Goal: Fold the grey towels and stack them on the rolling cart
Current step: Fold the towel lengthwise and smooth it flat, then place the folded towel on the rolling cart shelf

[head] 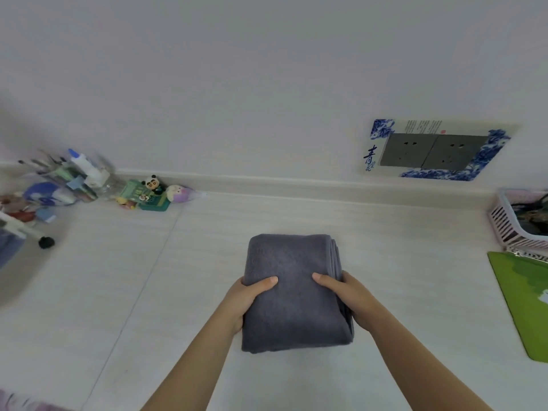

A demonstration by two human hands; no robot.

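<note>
A folded grey towel [293, 292] forms a thick rectangular bundle in the middle of the view, held up over the pale floor. My left hand [246, 301] grips its left side, thumb lying across the top. My right hand [347, 298] grips the right side, where the stacked fold edges show, thumb also on top. The fingers of both hands are hidden under the bundle. At the far left edge, part of the rolling cart [17, 229] shows with one black wheel [46, 242]; it is blurred.
Toys and small items [148, 191] sit along the baseboard at back left. A pink slatted basket [516, 223] stands at the right edge, a green mat [525, 304] in front of it. Wall sockets [433, 155] sit low on the wall.
</note>
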